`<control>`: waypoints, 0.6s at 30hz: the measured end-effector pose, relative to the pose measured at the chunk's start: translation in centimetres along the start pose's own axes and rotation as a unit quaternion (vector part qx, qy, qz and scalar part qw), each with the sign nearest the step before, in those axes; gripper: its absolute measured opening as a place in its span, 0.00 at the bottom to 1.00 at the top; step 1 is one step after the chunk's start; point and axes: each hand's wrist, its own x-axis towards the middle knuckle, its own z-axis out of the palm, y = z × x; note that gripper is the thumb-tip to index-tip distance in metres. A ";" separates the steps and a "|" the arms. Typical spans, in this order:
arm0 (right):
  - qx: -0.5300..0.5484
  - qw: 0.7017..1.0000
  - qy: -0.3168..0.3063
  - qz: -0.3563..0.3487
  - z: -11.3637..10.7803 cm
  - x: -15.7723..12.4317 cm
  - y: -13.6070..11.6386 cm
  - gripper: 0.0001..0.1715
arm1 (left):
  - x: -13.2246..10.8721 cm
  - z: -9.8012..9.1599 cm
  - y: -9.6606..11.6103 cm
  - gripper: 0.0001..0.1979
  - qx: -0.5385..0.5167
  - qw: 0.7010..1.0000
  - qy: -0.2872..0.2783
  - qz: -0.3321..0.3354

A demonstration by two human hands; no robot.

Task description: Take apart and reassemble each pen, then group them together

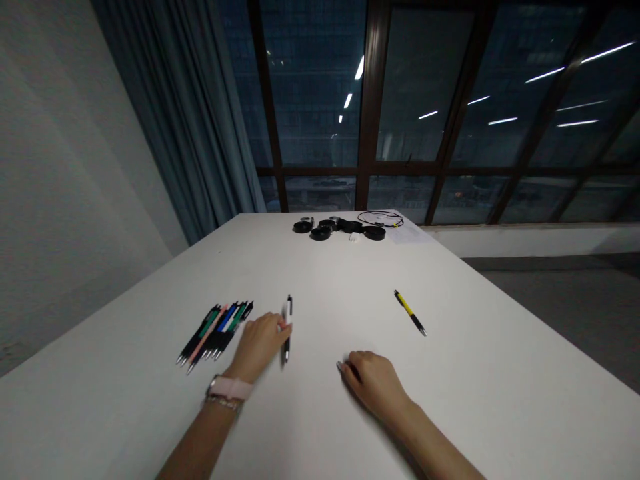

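Note:
My left hand (263, 340) is closed on a white and black pen (289, 310), pinched at its middle between thumb and fingers. That pen stands nearly in line with my view, its silver tip towards me. Just left of the hand, a row of several pens (215, 333) lies side by side, with green, blue, white, pink and black barrels. My right hand (373, 383) rests on the table with fingers curled in. A small grey spot shows at its thumb tip; whether it is the nail is unclear. Further right lies a single yellow and black pen (410, 312), apart from both hands.
Everything lies on a long white table (320, 273). At its far end sit several round black objects (320, 233), a thin black cable (381, 219) and sheets of paper (413, 233). Behind are a blue curtain (190, 113) and dark windows (320, 100).

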 end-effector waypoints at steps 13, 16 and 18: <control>0.007 1.000 -0.010 0.014 -0.6 -0.2 -0.2 0.15 | -1.3 3.5 10.1 0.14 -0.037 0.996 -0.053 0.063; 0.010 1.000 -0.015 0.017 -1.0 -0.4 -0.2 0.13 | -1.7 3.9 10.1 0.17 -0.017 0.996 -0.045 0.076; 0.014 0.999 -0.025 0.015 -1.3 -0.6 -0.1 0.12 | -1.8 4.2 10.1 0.20 -0.006 0.996 -0.033 0.079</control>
